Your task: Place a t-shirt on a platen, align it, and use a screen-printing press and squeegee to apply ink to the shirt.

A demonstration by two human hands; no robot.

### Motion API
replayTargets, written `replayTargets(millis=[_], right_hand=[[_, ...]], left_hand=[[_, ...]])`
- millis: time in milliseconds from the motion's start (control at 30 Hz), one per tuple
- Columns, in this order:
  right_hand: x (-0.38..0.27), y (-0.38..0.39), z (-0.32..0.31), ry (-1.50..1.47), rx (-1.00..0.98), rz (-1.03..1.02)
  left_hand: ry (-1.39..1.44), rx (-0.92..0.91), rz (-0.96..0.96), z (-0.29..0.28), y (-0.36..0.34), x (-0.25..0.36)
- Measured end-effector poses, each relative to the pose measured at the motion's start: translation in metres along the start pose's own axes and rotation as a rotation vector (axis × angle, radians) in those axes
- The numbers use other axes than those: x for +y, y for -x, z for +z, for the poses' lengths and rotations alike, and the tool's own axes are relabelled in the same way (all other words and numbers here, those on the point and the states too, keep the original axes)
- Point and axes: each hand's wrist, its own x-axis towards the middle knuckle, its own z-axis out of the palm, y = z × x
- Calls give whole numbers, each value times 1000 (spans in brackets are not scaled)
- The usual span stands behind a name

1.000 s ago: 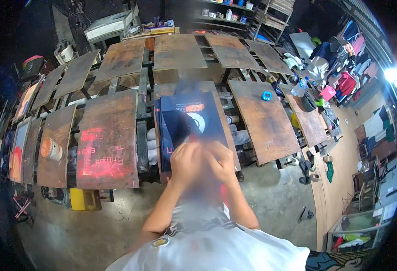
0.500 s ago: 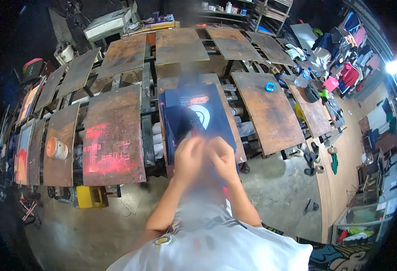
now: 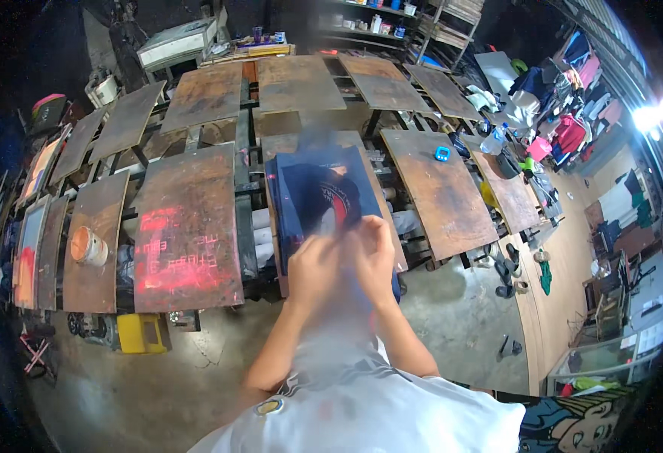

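A wide workshop spreads out below, filled with rows of rusty brown boards (image 3: 444,189) on metal frames over a stained concrete floor (image 3: 143,385); the board to the left (image 3: 186,230) carries red paint marks, and further left a small white bucket (image 3: 87,247) lies on another; a yellow box (image 3: 141,332) sits on the floor near that row; at far right, heaps of coloured clothes (image 3: 565,128) line the wall, and a small blue object (image 3: 441,153) rests on the board to the right.

On the middle board, straight ahead of the person, lies a dark navy shirt (image 3: 301,204), pulled flat over the board with a red and white print near its centre; its near edge is hidden behind the hands.

Cloth like this is probably light, soft and limp; it will likely sag and crease if lifted by one corner, so the sensible hold is at the near hem or at both side edges, pulled evenly; the print, if fresh, could smear, so fingers are best kept off it.

The left hand (image 3: 312,268) and right hand (image 3: 373,253) are raised together, side by side, over the near part of the shirt; both are blurred; the fingers seem curled, but whether they grip cloth or anything else I cannot tell.
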Motion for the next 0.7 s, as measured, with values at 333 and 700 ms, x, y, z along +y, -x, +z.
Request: replayTargets(millis=[333,700], right_hand=[[24,19,13,-25,-363,0],[36,-9,-7,-515,-468,519]], left_hand=[[86,93,-156,-21,5,-9],[375,-97,-276,-12,-9,-5]])
